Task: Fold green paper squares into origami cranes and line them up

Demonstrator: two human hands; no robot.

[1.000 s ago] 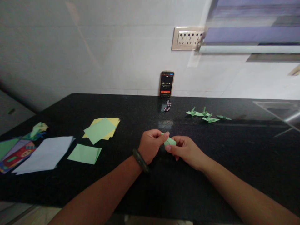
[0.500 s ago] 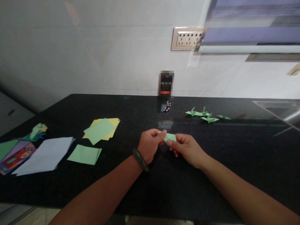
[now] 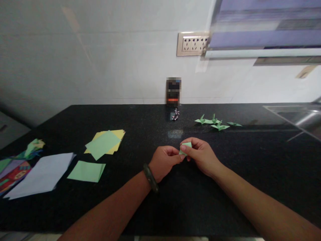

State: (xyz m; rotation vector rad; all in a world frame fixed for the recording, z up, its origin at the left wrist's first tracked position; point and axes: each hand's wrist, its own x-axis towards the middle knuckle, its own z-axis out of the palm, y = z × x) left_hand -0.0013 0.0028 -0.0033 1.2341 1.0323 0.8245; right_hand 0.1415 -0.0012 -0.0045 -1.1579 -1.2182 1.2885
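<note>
Paper (image 3: 188,145) — pale green, folded small, partly hidden

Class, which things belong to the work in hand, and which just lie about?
Seemingly in the work:
small green paper, held by left hand and right hand
folded green figures
green-and-yellow paper pile

Probably unrelated:
white sheets
beaded string
upright blurred device

Small green paper (image 3: 188,144) was pinched below centre

The light-green paper was folded into a compact piece, slightly right of and below the frame's centre. The left hand (image 3: 164,162) pinched its lower-left end; the right hand (image 3: 204,155) pressed across its face from the right. Both covered much of its outline.
</note>
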